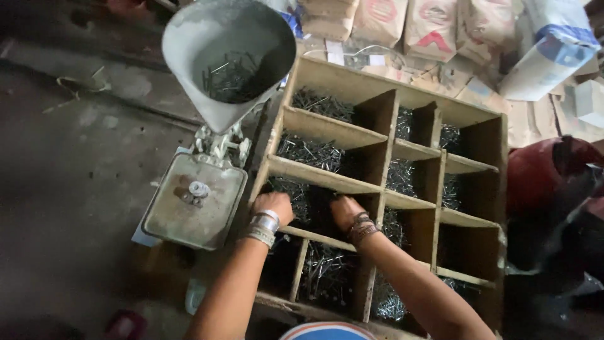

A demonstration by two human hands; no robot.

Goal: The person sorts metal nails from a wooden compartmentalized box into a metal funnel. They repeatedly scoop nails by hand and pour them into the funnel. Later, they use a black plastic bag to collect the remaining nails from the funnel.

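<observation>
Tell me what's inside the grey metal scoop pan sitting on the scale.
The grey metal scoop pan holds a loose heap of thin steel nails against its dark inner wall. The pan's rim and shadow cover the bottom, so how deep the heap goes cannot be seen.

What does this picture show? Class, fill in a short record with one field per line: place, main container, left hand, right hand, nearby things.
Place: dim storeroom floor, seen from above
Main container: wooden compartment box with dividers, compartments holding metal nails
Left hand: left hand, bangles on wrist, reaching into a compartment on the box's left side
Right hand: right hand, wristbands on wrist, down in the same compartment; what the fingers grip is hidden
Nearby things: grey metal scoop pan with nails inside, flat scale platform with small weights, paper sacks behind the box
</observation>
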